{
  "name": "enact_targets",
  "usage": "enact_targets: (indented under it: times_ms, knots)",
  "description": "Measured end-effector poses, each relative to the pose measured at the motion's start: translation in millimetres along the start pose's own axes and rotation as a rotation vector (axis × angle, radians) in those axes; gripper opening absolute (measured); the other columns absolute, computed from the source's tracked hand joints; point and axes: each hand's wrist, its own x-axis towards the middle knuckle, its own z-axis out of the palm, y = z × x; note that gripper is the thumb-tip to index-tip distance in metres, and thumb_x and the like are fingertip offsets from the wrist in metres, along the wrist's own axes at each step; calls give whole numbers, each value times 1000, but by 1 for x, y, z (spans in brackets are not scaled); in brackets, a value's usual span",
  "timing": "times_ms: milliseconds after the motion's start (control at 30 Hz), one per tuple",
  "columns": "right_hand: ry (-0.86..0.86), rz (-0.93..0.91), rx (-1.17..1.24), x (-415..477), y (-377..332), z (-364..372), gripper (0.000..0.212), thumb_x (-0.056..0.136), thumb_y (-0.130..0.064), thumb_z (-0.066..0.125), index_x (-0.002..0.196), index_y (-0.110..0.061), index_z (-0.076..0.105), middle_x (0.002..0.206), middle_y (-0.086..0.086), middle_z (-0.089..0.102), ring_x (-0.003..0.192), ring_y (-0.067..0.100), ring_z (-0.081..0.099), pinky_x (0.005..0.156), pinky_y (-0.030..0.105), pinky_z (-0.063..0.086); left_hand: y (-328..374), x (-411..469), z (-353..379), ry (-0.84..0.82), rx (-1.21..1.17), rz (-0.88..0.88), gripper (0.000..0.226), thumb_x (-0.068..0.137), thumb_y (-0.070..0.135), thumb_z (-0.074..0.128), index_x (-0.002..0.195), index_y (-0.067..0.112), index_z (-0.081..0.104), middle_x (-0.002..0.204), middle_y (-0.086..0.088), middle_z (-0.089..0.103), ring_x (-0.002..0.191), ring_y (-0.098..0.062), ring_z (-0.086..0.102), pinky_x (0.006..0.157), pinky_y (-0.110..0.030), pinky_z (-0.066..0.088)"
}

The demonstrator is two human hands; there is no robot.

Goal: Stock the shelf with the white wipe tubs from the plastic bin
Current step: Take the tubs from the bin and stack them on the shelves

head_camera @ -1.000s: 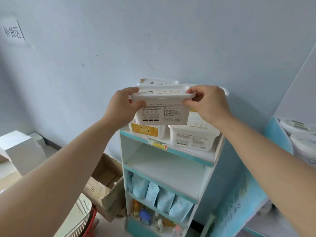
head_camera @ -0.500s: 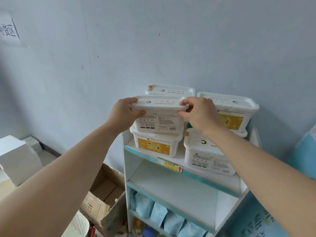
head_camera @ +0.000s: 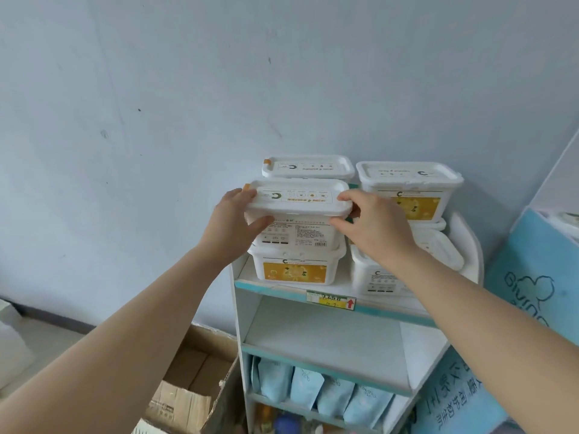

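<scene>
- Left hand (head_camera: 233,227) clamps the left end of the white wipe tub (head_camera: 297,211), thumb on its front wall; right hand (head_camera: 372,227) clamps the right end, fingers curled on the lid rim
- Right forearm hides much of the lower right tub (head_camera: 369,277); the rear tub (head_camera: 308,167) shows only its lid
- The held tub lies level, its long axis left to right and its printed side facing the camera, directly on top of the yellow-labelled tub (head_camera: 294,270) on the shelf (head_camera: 275,288)
- Just beside it on the right stands a stacked tub (head_camera: 407,195); lower down are blue pouches (head_camera: 307,386), and a cardboard box (head_camera: 194,386) sits left of the shelf
</scene>
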Motion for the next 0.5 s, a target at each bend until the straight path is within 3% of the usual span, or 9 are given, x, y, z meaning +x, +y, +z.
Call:
enact_targets:
  times_ms: [133,300,500]
  knots:
    - [-13,-6,-67,-11,-5,-13,52,85,-40,65,132,-21,53,124,0,60,109,21,58,85,34,48,12,-10,-7,62,186,84,63,88,35,63,143,16,39,153,-8,28,139,-28,27,111,-40,28]
    - [3,49,-150,-40,2,-42,53,91,-42,56,138,-19,47,145,-2,44,132,19,41,104,35,36,49,-36,2,84,257,334,54,90,39,58,137,14,49,142,-5,47,133,-27,36,109,-38,26]
    - [22,141,-262,-115,49,-83,46,95,-38,51,135,-16,51,142,0,49,129,18,46,102,32,39,108,-83,54,-28,159,545,47,88,38,61,128,12,59,129,-5,60,118,-29,52,100,-41,40]
